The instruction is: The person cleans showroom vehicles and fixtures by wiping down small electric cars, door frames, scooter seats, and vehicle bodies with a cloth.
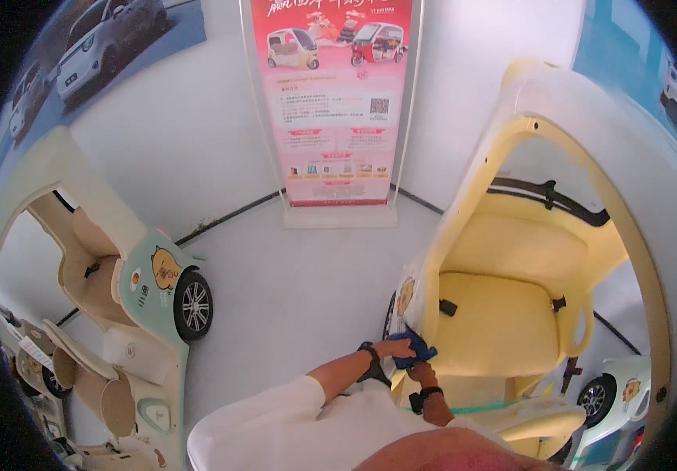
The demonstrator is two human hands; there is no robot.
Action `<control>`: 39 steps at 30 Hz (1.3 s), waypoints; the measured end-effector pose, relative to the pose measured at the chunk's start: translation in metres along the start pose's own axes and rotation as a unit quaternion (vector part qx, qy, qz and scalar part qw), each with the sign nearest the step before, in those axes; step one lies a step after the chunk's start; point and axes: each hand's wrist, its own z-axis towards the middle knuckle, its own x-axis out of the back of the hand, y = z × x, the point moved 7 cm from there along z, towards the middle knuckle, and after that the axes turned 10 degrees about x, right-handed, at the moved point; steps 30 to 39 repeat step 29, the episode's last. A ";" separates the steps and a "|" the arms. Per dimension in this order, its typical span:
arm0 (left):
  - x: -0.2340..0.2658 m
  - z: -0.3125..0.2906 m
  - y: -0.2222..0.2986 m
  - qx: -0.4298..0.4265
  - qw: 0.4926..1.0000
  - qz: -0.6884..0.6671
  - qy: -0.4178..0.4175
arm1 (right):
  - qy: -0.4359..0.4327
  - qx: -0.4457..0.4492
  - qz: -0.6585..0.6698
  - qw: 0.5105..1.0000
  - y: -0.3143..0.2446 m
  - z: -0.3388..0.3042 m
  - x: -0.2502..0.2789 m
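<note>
A crumpled blue cloth (414, 351) is bunched between my hands, beside the lower door edge of a cream and yellow three-wheeled vehicle (442, 314). My left hand (395, 348) grips the cloth from the left, a black band around that wrist. Just below and to the right, my right hand (423, 374) is closed on the cloth's lower side; that wrist wears a black band too. Both hands are small in view, and their fingertips are partly hidden by the cloth. To the right of the hands is the vehicle's yellow seat (499, 322).
A pale green three-wheeled vehicle (150, 275) with a black wheel (194, 306) stands on the left. Ahead, a pink poster stand (338, 157) leans near the white wall. Grey floor (299, 290) lies between the vehicles. Another pale vehicle (617, 392) stands at the lower right.
</note>
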 end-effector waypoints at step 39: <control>0.072 -0.016 0.039 -0.078 0.910 -0.406 0.039 | 0.131 -0.029 0.099 0.986 -0.049 0.101 0.173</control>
